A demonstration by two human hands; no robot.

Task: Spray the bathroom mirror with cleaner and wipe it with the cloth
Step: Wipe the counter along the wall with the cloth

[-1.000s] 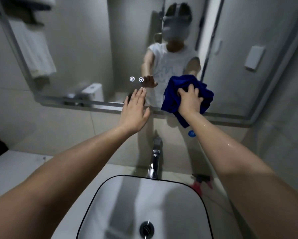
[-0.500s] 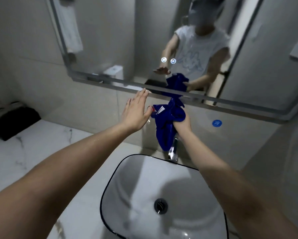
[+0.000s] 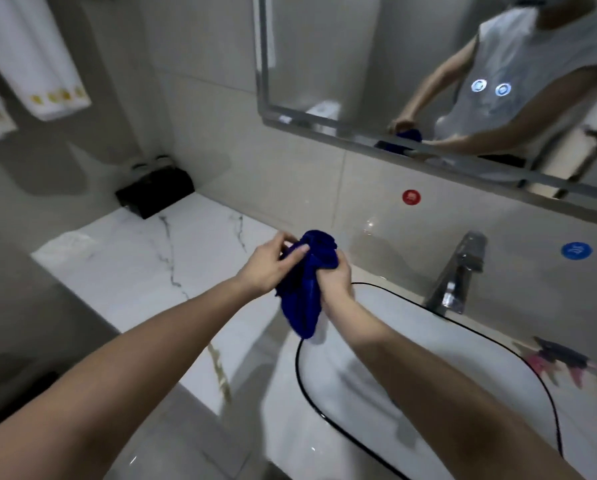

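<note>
A dark blue cloth (image 3: 305, 292) hangs bunched between both my hands, above the left rim of the white sink (image 3: 428, 368). My left hand (image 3: 271, 265) pinches the cloth's upper part from the left. My right hand (image 3: 335, 282) grips it from the right, fingers curled round the bunch. The bathroom mirror (image 3: 376, 60) hangs on the wall at the upper right, with a metal frame and two lit touch buttons. A spray bottle's pink and dark trigger head (image 3: 560, 358) lies at the sink's right side, blurred.
A chrome tap (image 3: 458, 271) stands behind the sink. The marble counter (image 3: 144, 268) stretches to the left, with a black tray (image 3: 155, 194) in its far corner. White towels (image 3: 30, 57) hang at the upper left. Red and blue round stickers mark the wall tiles.
My right hand took the cloth off the mirror and brought it down over the sink's edge. My left hand, open before, now pinches the cloth. My view swung left and down.
</note>
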